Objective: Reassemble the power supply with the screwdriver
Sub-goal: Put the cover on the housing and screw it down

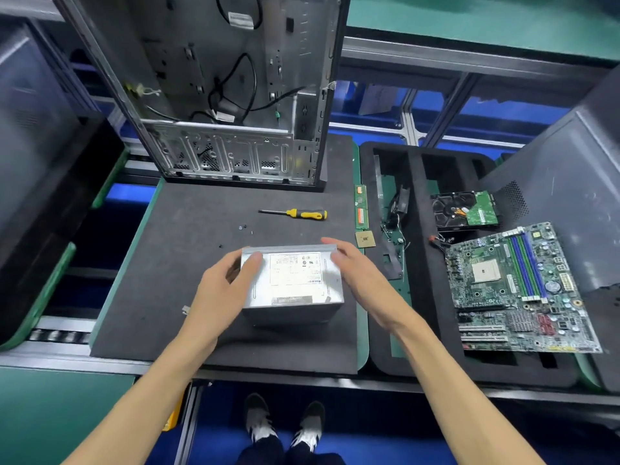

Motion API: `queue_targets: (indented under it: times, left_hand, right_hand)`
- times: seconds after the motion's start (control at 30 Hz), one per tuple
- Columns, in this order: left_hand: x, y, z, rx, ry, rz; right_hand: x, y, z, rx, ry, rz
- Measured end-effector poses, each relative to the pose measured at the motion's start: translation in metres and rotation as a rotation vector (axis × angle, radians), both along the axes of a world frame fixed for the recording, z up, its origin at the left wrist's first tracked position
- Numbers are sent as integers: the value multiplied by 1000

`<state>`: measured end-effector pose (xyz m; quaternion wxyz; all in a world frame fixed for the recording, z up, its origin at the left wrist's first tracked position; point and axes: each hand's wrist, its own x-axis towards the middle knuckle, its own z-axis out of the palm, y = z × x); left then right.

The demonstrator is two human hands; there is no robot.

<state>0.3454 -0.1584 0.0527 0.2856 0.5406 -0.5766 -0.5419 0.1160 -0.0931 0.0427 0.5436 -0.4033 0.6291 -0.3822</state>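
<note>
The power supply [295, 280], a silver metal box with a white label on top, sits on the black foam mat [188, 229]. My left hand [223, 286] grips its left side, thumb on the top face. My right hand [355, 270] lies along its right edge with the fingers nearly straight, touching the far right corner. A screwdriver [297, 214] with a yellow and black handle lies on the mat beyond the box, tip pointing left. A few small dark screws [242, 227] lie loose left of the screwdriver.
An open computer case [235, 95] stands at the back of the mat. To the right, a black foam tray [419, 263] holds a motherboard [516, 290], a hard drive [464, 209], a CPU chip [365, 238] and memory sticks [361, 206]. A grey case panel [570, 196] leans at far right.
</note>
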Motion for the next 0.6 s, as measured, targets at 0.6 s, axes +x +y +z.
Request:
queue_targets:
  times: [0.6]
  left_hand:
    - [1, -6, 5, 178, 144, -12]
  right_hand:
    - [20, -9, -2, 1, -269, -138]
